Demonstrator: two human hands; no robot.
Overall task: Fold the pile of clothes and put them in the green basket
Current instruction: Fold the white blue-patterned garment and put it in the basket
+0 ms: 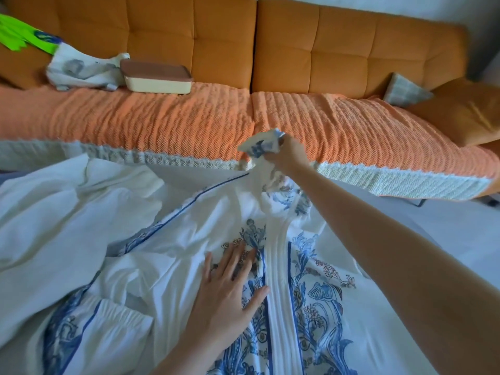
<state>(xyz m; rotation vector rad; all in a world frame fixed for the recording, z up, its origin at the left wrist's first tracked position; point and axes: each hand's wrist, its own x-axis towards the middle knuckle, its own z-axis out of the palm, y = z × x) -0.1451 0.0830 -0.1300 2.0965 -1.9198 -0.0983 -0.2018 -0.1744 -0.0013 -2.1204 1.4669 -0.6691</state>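
A white garment with blue floral print [162, 239] lies spread in the foreground, in front of an orange sofa [324, 50] draped with an orange knitted throw [162, 117]. The left hand [230, 288] presses flat on the printed fabric, fingers straight and spread, while the right hand [286, 152] reaches forward and grips a bunched end of the garment, lifted near the sofa's edge. At the far left of the seat sit a green basket [16, 31] (only partly in view), a crumpled patterned cloth [81, 71] and a cream box with a brown lid [157, 77].
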